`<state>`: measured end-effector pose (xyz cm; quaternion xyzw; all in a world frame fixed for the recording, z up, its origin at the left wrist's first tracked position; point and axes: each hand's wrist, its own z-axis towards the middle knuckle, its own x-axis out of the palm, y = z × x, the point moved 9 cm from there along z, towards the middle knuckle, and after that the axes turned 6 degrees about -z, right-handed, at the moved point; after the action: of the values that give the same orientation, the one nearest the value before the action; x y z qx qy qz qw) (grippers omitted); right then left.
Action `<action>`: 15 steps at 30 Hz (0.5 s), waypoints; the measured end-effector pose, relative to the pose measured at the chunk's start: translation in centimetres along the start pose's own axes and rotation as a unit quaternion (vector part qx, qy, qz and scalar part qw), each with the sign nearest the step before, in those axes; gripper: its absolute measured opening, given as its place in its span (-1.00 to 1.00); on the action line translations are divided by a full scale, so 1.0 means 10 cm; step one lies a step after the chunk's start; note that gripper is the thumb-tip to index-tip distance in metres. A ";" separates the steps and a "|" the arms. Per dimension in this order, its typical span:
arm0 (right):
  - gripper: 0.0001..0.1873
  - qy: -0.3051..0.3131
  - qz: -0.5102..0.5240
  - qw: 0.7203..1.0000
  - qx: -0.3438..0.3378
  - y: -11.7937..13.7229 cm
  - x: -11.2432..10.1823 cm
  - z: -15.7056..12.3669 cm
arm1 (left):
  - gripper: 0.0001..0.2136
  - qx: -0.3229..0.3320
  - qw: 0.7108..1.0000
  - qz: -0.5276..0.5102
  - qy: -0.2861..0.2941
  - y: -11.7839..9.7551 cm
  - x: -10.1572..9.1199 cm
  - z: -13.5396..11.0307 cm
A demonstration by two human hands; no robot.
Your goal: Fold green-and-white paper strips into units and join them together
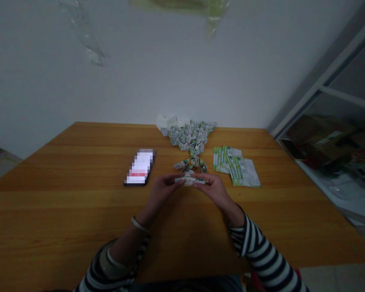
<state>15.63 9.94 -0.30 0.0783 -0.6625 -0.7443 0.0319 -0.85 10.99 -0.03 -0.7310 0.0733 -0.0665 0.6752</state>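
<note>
Above the middle of the table, a folded strip of white-and-green printed paper (pixel 190 179) is stretched level between my hands. My left hand (pixel 164 187) pinches its left end between thumb and fingers. At the right end, my right hand (pixel 215 189) pinches it the same way. Just beyond my fingers lie several small folded printed pieces (pixel 194 157), apart from one another. My fingers cover parts of the strip, so its full shape is hard to make out.
Against the wall sits a heap of similar folded pieces (pixel 190 134), with white crumpled tissue (pixel 166 121) beside it. Flat green-and-white printed sheets or packets (pixel 245 172) lie to the right. A phone (pixel 140 167) with a lit, blurred screen rests left on the wooden table (pixel 79 194).
</note>
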 end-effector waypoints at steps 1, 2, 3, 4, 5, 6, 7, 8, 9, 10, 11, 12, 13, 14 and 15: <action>-0.63 -0.004 -0.004 1.000 0.001 -0.01 -0.01 0.00 | -0.61 0.024 0.999 0.040 0.010 -0.02 0.01 0.01; -0.64 -0.007 -0.005 1.000 0.003 -0.01 -0.01 0.00 | -0.62 0.057 0.995 0.080 0.018 -0.07 0.01 0.02; -0.66 -0.006 -0.004 1.000 0.006 -0.02 -0.01 0.00 | -0.63 0.098 0.988 0.116 0.021 -0.12 0.02 0.02; -0.67 -0.003 0.001 1.000 0.010 -0.03 0.00 0.00 | -0.65 0.143 0.978 0.147 0.020 -0.19 0.03 0.01; -0.67 0.003 0.009 1.000 0.015 -0.04 0.01 0.00 | -0.67 0.187 0.967 0.174 0.021 -0.25 0.05 -0.02; -0.66 0.013 0.020 0.999 0.022 -0.04 0.03 -0.01 | -0.68 0.224 0.954 0.198 0.028 -0.30 0.08 -0.05; -0.64 0.024 0.033 0.999 0.029 -0.04 0.05 -0.01 | -0.67 0.251 0.942 0.218 0.041 -0.34 0.12 -0.08; -0.62 0.036 0.049 0.997 0.037 -0.04 0.07 -0.02 | -0.65 0.267 0.933 0.236 0.059 -0.34 0.16 -0.11; -0.59 0.049 0.063 0.996 0.045 -0.04 0.09 -0.04 | -0.61 0.270 0.926 0.253 0.078 -0.33 0.20 -0.13; -0.57 0.063 0.076 0.994 0.053 -0.04 0.11 -0.05 | -0.59 0.265 0.923 0.265 0.089 -0.31 0.22 -0.14; -0.56 0.076 0.084 0.992 0.059 -0.03 0.13 -0.06 | -0.59 0.256 0.922 0.273 0.096 -0.28 0.23 -0.14; -0.56 0.083 0.089 0.991 0.061 -0.03 0.14 -0.07 | -0.61 0.244 0.925 0.274 0.101 -0.26 0.23 -0.14; -0.58 0.083 0.092 0.990 0.062 -0.03 0.13 -0.07 | -0.63 0.230 0.930 0.265 0.108 -0.24 0.24 -0.13; -0.61 0.074 0.092 0.991 0.060 -0.04 0.11 -0.07 | -0.66 0.215 0.937 0.248 0.115 -0.22 0.24 -0.13; -0.65 0.057 0.086 0.993 0.058 -0.05 0.07 -0.06 | -0.68 0.198 0.946 0.227 0.119 -0.21 0.25 -0.11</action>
<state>15.03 9.34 -0.93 0.0652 -0.7057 -0.6937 0.1288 1.40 9.54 2.15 -0.5330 0.3027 -0.0115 0.7901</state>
